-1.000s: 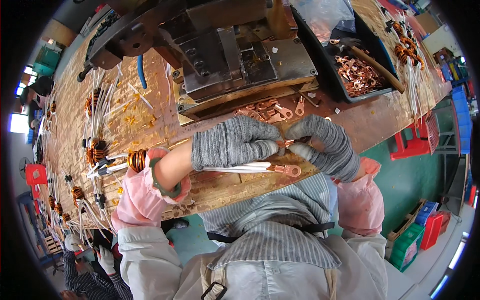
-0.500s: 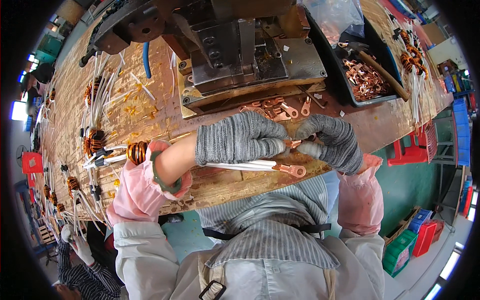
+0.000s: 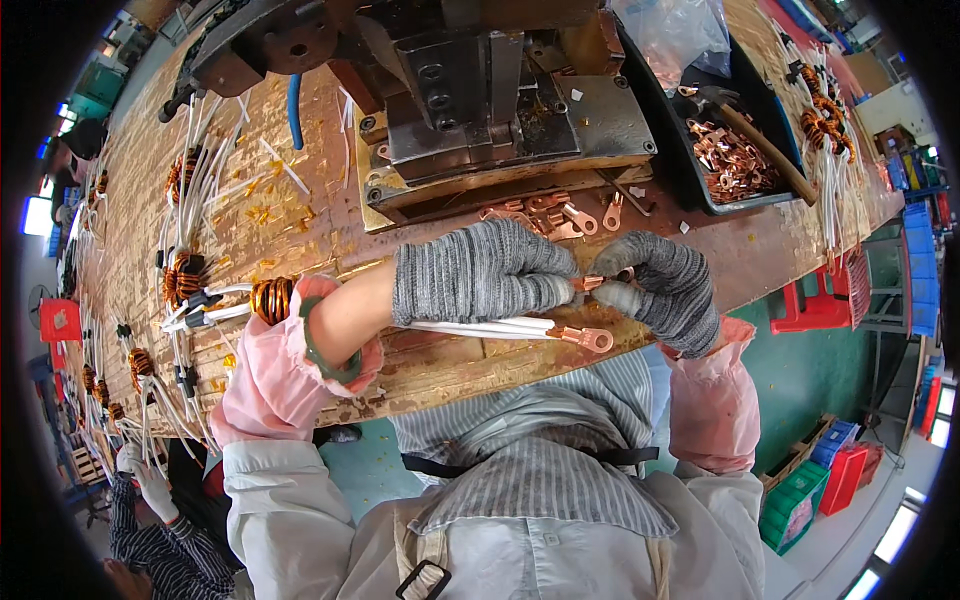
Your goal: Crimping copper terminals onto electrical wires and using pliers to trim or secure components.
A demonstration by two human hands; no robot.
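Observation:
Both my hands wear grey knitted gloves and meet above the front of the wooden bench. My left hand [image 3: 485,275] is closed, its fingertips pinching one side of a small copper cable lug [image 3: 590,283]. From the other side my right hand [image 3: 665,290] grips the lug with bent fingers; much of it is hidden. Under my left hand run white cables [image 3: 480,327], ending in another copper lug [image 3: 585,339] that lies flat near the bench edge. An orange-brown wire coil [image 3: 272,300] sits by my left wrist, joined to these cables.
Just beyond my hands stands a heavy metal press [image 3: 480,130], with loose copper lugs [image 3: 550,213] before it. A black tray [image 3: 735,205] of lugs, with a hammer [image 3: 765,150] across it, is at right. More wired coils [image 3: 183,275] lie at left. Another person's gloved hand [image 3: 155,490] shows lower left.
Both hands keep their pinch on the copper lug with hardly any movement. The right wrist and forearm have shifted slightly toward the left, and the view has moved a little.

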